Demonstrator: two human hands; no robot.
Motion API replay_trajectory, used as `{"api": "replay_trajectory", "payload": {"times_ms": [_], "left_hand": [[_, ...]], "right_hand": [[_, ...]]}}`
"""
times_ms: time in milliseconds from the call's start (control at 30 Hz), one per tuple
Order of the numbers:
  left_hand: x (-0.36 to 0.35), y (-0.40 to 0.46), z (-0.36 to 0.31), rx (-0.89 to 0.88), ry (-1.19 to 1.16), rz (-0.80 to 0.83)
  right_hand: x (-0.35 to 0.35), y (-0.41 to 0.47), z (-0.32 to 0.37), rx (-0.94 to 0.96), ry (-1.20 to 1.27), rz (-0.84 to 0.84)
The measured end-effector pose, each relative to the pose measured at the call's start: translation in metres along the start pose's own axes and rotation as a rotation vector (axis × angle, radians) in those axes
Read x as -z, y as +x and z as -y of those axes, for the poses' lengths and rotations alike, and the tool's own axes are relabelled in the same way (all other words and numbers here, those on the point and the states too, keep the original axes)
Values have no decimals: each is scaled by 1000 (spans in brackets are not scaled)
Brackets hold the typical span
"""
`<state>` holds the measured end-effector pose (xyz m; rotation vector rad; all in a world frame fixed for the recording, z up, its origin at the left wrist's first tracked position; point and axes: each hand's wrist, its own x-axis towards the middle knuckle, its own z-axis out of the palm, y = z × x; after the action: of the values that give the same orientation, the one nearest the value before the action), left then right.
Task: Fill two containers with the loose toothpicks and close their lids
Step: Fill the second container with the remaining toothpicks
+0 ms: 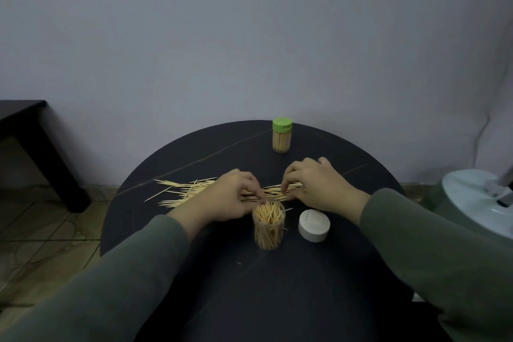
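1. Toothpicks point(188, 191) lie loose in a scattered band across the middle of the round dark table point(222, 286), reaching toward its left edge
2. Left hand point(222, 197) sits on that band, fingers curled with the tips pinching what looks like a few sticks just behind the open container
3. Open clear container point(268, 226) stands upright near the table's centre, packed with toothpicks, its mouth uncovered
4. White lid point(314, 226) rests flat just beside it on the right
5. Right hand point(316, 184) lies on the band's right end, fingers bent down onto the sticks
6. Green-lidded container point(282, 134), full and closed, stands near the far edge
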<state>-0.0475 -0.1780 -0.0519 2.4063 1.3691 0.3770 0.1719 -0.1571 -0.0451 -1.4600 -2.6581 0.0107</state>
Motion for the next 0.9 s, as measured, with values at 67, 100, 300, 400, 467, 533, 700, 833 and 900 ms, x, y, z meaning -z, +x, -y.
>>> {"api": "replay_trajectory", "payload": {"times_ms": [67, 100, 300, 400, 467, 533, 700, 833, 900], "left_hand": [[3, -2, 1, 6, -16, 54], [2, -2, 2, 3, -15, 78], [-6, -1, 2, -18, -7, 87], [-9, 0, 1, -13, 39, 69], [-10, 1, 1, -3, 98, 51], [-10, 1, 1, 5, 146, 16], [-9, 0, 8, 59, 238, -78], [-9, 1, 14, 107, 283, -114], [-9, 1, 14, 113, 297, -129]], "right_hand": [[-2, -1, 1, 14, 8, 6], [-3, -2, 1, 21, 20, 12], [2, -4, 2, 23, 53, 77], [1, -4, 2, 0, 60, 56], [0, -4, 2, -4, 68, 50], [-2, -3, 3, 2, 52, 45], [-2, 2, 0, -33, -27, 48], [0, 3, -4, -63, -81, 52], [-2, 4, -6, -77, -61, 62]]}}
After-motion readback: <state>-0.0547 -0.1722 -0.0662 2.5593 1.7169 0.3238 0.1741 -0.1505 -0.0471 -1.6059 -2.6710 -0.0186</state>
